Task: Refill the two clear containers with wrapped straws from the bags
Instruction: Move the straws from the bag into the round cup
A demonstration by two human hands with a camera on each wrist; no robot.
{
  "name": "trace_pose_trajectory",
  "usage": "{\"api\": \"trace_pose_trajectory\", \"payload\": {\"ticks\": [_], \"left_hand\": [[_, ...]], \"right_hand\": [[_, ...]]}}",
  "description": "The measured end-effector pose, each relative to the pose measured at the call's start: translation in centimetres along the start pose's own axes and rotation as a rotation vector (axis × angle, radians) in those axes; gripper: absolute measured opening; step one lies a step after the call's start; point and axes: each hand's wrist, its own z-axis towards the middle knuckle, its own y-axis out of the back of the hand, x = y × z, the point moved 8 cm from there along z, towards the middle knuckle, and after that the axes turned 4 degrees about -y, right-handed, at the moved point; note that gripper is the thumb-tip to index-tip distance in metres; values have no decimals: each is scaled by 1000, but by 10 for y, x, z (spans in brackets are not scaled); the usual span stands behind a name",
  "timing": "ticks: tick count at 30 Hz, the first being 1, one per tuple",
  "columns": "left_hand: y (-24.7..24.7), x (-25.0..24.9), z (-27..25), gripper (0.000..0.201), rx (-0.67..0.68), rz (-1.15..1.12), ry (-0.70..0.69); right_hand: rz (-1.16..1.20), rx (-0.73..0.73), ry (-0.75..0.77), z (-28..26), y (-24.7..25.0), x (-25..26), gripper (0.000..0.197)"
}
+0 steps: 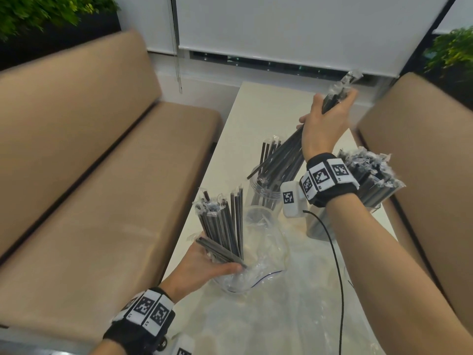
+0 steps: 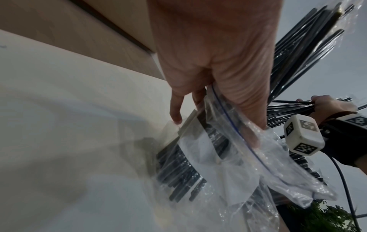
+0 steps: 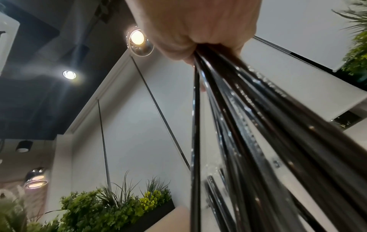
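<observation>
Straws (image 1: 286, 155) slant from my gripping right hand (image 1: 323, 126) down into the clear container (image 1: 263, 196) below-left; my left hand (image 1: 204, 270) grips a second bundle (image 1: 225, 226) at the desk's (image 1: 256, 111) near-left edge.

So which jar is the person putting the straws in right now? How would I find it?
Look at the long white table between the two tan benches. Near its middle stands a clear container, just left of the right hand and its wrist strap. It is the one with the hand's bundle of black wrapped straws slanting towards its mouth; the metal cup beside it is not see-through.
</observation>
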Motion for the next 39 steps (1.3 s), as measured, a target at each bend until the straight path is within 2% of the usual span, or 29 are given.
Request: {"api": "trace_pose_trajectory", "payload": {"ticks": [3, 9, 12, 17, 21, 28, 30, 33, 39], "left_hand": [[-1, -3, -2, 39, 5, -6, -12], [-1, 0, 0, 47, 0, -9, -9], [-2, 1, 1, 50, 6, -9, -11], [-3, -3, -1, 39, 17, -32, -17], [-1, -3, -1, 38, 18, -34, -22], [-2, 0, 0, 54, 29, -36, -10], [-3, 0, 0, 53, 32, -42, -8], [-5, -3, -2, 34, 42, -47, -10], [-4, -5, -3, 34, 36, -46, -14]], "right_hand": [[30, -27, -17, -1, 6, 6, 20], [63, -93, 62, 2, 18, 26, 25], [78, -64, 77, 3, 12, 25, 25], [54, 25, 99, -7, -4, 12, 21], [52, 18, 42, -13, -5, 2, 21], [63, -46, -44, 5, 12, 8, 21], [37, 22, -36, 5, 9, 5, 20], [-99, 205, -66, -7, -4, -16, 21], [-325, 468, -136, -36, -14, -58, 35]]}}
